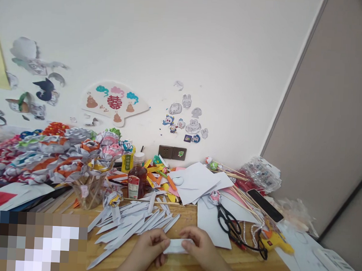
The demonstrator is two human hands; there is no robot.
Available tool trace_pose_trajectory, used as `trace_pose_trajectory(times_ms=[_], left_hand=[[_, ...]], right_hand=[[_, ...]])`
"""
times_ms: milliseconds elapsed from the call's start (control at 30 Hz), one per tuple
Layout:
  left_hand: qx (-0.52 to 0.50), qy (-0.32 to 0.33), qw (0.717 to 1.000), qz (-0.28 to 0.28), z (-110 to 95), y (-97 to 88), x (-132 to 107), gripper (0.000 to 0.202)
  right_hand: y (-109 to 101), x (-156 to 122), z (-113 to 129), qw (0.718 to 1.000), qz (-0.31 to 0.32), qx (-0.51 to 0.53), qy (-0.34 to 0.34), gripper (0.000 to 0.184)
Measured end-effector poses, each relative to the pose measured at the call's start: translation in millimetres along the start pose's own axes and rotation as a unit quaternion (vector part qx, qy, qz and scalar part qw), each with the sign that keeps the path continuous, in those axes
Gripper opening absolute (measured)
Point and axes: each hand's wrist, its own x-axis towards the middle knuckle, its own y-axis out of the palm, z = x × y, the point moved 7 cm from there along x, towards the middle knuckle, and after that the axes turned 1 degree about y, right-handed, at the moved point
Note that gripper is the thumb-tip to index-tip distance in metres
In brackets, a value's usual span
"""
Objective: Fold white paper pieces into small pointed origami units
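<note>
The counter (247, 265) is crowded along its far side. Its left part is taken up by heaped flowers (67, 168), folded in white, red, orange and pink. White strips (134, 222) are spread across the middle, just left of the hands, and sheets (197, 181) are layered beyond and to the right. At the near edge, the two hands are held close together but apart, with fingers curled. A white piece (176, 247) is pinched at its left end by the left hand (153, 247) and at its right end by the right hand (201, 245), each thumb being laid on the near face. Scissors (222, 209) are placed beyond the right hand. The white piece is stretched level between the thumbs, right of the strips; whether the counter is touched by it cannot be told.
</note>
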Motion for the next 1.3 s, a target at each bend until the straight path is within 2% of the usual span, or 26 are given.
trace_pose_trajectory(times_ms=[100,233,433,567,733,800,900,1000,1100,1300], left_hand=[[0.001,0.007,1.000,0.005,-0.2,0.6,-0.8,0.049],[0.012,0.018,1.000,0.015,-4.9,4.1,-3.6,0.047],[0.048,0.030,0.998,0.032,-8.7,9.4,-7.4,0.032],[0.057,0.023,0.998,0.025,-5.4,9.7,-7.2,0.028],[0.052,0.025,0.997,0.044,-9.1,11.8,-8.7,0.030],[0.036,0.023,0.998,0.047,-9.2,11.1,-8.6,0.033],[0.008,0.016,0.999,0.046,-5.0,8.5,-6.5,0.038],[-0.004,0.013,0.998,0.063,0.4,7.6,-4.1,0.042],[-0.016,0.015,0.996,0.086,2.0,8.1,-3.0,0.042],[-0.029,-0.001,0.997,0.070,0.3,7.1,-2.5,0.041]], right_hand=[[3.3,-2.8,1.2,0.999,-0.005,-0.045,0.016,0.034],[4.7,-3.5,4.4,0.995,-0.037,-0.086,0.035,0.024],[9.5,-3.5,3.9,0.997,-0.021,-0.074,0.027,0.018],[11.7,-3.6,-2.1,0.998,-0.001,-0.043,0.042,0.018],[17.3,-2.2,-11.0,0.994,0.012,0.043,0.102,0.011],[19.3,-0.9,-10.6,0.991,0.024,0.084,0.097,0.009],[23.3,-0.1,-13.4,0.985,0.065,0.124,0.099,0.016],[25.7,-1.0,-21.1,0.981,0.087,0.126,0.120,0.022],[24.9,-1.4,-24.5,0.983,0.072,0.123,0.120,0.024],[25.3,-0.8,-22.1,0.984,0.083,0.110,0.113,0.023]])
